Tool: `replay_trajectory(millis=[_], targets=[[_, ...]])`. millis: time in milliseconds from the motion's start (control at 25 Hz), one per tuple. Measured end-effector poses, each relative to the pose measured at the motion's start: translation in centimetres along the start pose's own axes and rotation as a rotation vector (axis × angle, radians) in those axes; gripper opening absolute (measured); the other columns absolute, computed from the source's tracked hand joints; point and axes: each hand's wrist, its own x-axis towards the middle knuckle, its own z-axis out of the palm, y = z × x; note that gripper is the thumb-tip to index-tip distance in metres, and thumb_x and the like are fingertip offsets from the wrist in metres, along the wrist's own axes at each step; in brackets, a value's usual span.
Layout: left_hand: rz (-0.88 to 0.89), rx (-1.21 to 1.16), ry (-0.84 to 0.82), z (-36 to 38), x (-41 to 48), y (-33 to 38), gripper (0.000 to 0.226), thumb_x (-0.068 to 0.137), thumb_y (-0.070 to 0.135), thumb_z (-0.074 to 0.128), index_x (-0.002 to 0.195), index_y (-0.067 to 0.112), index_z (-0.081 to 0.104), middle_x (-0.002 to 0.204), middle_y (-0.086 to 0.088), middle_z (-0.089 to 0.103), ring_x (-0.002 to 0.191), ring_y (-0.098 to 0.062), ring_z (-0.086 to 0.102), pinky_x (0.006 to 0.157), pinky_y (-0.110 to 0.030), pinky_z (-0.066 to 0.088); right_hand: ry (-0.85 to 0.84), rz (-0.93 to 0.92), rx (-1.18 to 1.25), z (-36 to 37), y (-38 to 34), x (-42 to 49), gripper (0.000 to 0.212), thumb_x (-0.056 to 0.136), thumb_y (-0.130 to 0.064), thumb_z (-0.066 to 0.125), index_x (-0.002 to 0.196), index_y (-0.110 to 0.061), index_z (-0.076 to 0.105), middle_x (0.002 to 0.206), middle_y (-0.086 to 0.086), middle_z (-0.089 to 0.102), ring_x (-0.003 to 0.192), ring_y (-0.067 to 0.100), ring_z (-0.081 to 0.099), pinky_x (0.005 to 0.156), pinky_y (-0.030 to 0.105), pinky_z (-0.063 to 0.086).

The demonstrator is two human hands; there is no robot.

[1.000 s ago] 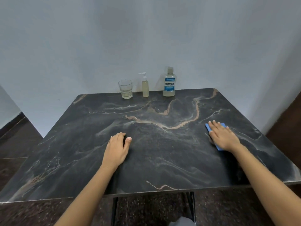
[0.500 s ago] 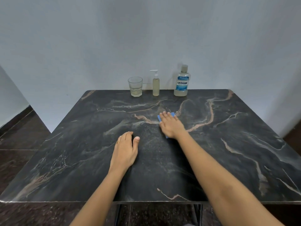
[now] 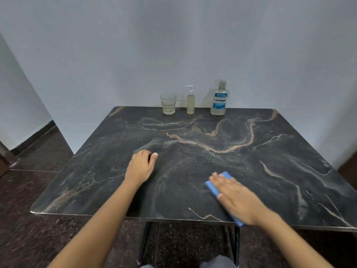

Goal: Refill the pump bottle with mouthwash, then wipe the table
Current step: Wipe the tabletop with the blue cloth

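A dark marble-patterned table (image 3: 270, 171) with pale tan veins is standing against a plain whitish wall (image 3: 173, 45), and a dark speckled floor (image 3: 38, 190) is showing around and under it.

Three things are lined up along the far edge, close to the wall. A clear glass (image 3: 168, 103) is holding a little pale liquid. Just to its right the pump bottle (image 3: 190, 102) is standing upright with its white pump on and yellowish liquid inside. The mouthwash bottle (image 3: 219, 101), further right, is standing upright with its cap on and a blue label facing the camera (the liquid is showing only in its lowest part).

The left hand (image 3: 140, 167) is resting on the table left of the middle. Its fingers are bending loosely down to the surface, its thumb is sticking out to the right, and it is grasping nothing.

The right hand (image 3: 237, 198) is lying flat near the front edge, blurred, with its fingers straight and together. It is pressing down on a blue cloth (image 3: 212, 187) rather than clutching it. The cloth is peeking out past the fingertips and thumb side. Another strip of it is showing below the heel of the hand, right at the table's front edge.

Both hands are well apart from the bottles and the glass.
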Motion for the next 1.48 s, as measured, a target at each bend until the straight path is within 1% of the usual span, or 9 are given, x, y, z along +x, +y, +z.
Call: replay_trajectory(millis=[80,200,440,800,960,1040,1120,1280,1480], targets=[[0.021,0.039,-0.038,-1.2,0.9,-3.1,0.066,0.090,0.063,0.022,0.108,0.013,0.061,0.107,-0.003,0.064,0.107,-0.025,0.055,0.091,-0.041,0.044,0.053,0.221,-0.014,-1.0,6.1,-0.1,0.099,0.073,-0.075,-0.021,0.152,-0.022,0.005,0.157,-0.011,-0.001,0.146,0.004,-0.003,0.118,0.024,-0.004],[0.058,0.031,-0.018,-1.9,1.1,-5.8,0.064,0.090,0.061,0.022,0.117,0.016,0.058,0.117,-0.002,0.063,0.113,-0.025,0.054,0.095,-0.042,0.043,0.089,0.489,-0.023,-1.8,13.1,3.7,0.067,0.095,-0.050,0.008,0.153,-0.017,0.011,0.161,0.000,0.007,0.149,0.014,0.006,0.121,0.037,0.006],[0.085,-0.018,0.043,-0.9,1.2,-6.3,0.052,0.094,0.056,0.022,0.115,0.022,0.055,0.121,0.001,0.061,0.123,-0.019,0.048,0.096,-0.039,0.042,0.105,0.613,0.029,-2.5,14.2,18.8,0.057,0.101,-0.033,0.015,0.153,-0.010,0.008,0.161,0.006,0.003,0.149,0.021,0.003,0.121,0.042,0.002],[0.010,-0.268,0.090,-1.3,1.3,-6.3,0.058,0.098,0.051,0.024,0.141,0.014,0.038,0.145,0.005,0.040,0.137,-0.012,0.032,0.110,-0.029,0.026,0.032,0.196,-0.020,0.1,-3.9,34.8,0.057,0.102,-0.033,0.017,0.152,-0.008,0.008,0.161,0.009,0.005,0.149,0.024,0.005,0.120,0.043,0.004],[-0.037,-0.456,0.244,-1.7,1.2,-6.2,0.057,0.100,0.050,0.025,0.140,0.012,0.039,0.146,0.002,0.040,0.142,-0.017,0.024,0.120,-0.038,0.012,-0.023,-0.154,-0.085,2.4,-14.9,34.4,0.063,0.099,-0.032,0.032,0.153,-0.009,0.008,0.161,0.009,0.006,0.149,0.025,0.006,0.121,0.043,0.006],[-0.050,-0.515,0.335,-2.4,0.8,-6.3,0.058,0.096,0.051,0.024,0.133,0.014,0.047,0.140,0.001,0.047,0.143,-0.017,0.025,0.120,-0.027,0.001,-0.061,-0.404,-0.136,4.2,-19.2,31.7,0.083,0.088,-0.028,0.053,0.153,-0.012,0.003,0.161,0.008,0.009,0.148,0.023,0.007,0.120,0.045,0.012],[-0.044,-0.540,0.373,-3.1,0.2,-6.3,0.051,0.095,0.049,0.024,0.122,0.018,0.055,0.130,0.003,0.055,0.139,-0.015,0.032,0.119,-0.026,0.000,-0.048,-0.508,-0.092,5.3,-21.0,28.8,0.083,0.084,-0.028,0.048,0.153,-0.015,0.004,0.158,0.006,0.023,0.148,0.019,0.011,0.119,0.044,0.017],[0.026,-0.447,0.293,-4.4,-3.2,-7.2,0.046,0.098,0.044,0.027,0.112,0.018,0.062,0.111,0.016,0.061,0.119,-0.009,0.050,0.116,-0.038,0.022,-0.022,-0.544,0.025,4.6,-21.1,23.6,0.059,0.095,-0.029,0.023,0.151,-0.010,0.021,0.157,0.005,0.025,0.148,0.015,0.009,0.121,0.039,0.009],[-0.100,-0.245,0.227,-6.3,-6.4,-7.5,0.032,0.102,0.039,0.025,0.084,0.027,0.048,0.083,0.010,0.054,0.084,-0.010,0.049,0.085,-0.032,0.040,-0.118,-0.598,-0.022,3.8,-21.0,17.8,0.054,0.103,-0.033,0.022,0.153,-0.014,0.013,0.161,0.003,0.012,0.149,0.015,0.000,0.122,0.038,0.000]])
